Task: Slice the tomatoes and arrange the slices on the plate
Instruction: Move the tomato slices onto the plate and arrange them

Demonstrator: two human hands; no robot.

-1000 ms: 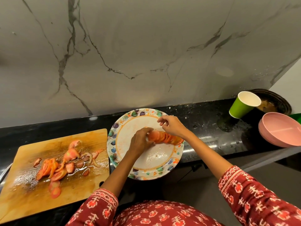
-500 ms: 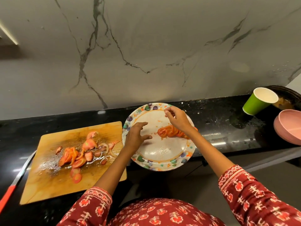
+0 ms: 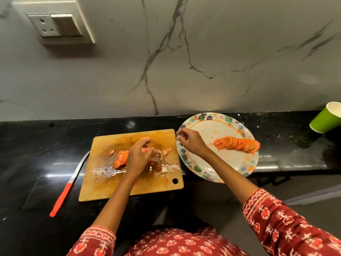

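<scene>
A grey marble wall (image 3: 203, 52) with dark veins rises behind the one glossy black surface (image 3: 36, 148) I work at, and a single white socket plate (image 3: 53, 24) is set into it. On that surface lie one rectangular wooden cutting board (image 3: 103, 183), wet and stained, with a round hole in its near right corner, and one round plate (image 3: 238, 164) with a rim of coloured blotches, just beside the board. One row of overlapping tomato slices (image 3: 237, 144) lies across the plate; I cannot count them surely. More cut tomato pieces (image 3: 120, 158) sit on the board. My left hand (image 3: 139, 157) reaches down over them, fingers curled, though whether it grips a piece I cannot tell. My right hand (image 3: 190, 142) hovers at the plate's left rim, fingers loosely bent, holding nothing I can see. One green paper cup (image 3: 325, 119) stands far right. One knife (image 3: 68, 183) with an orange handle lies left of the board.
</scene>
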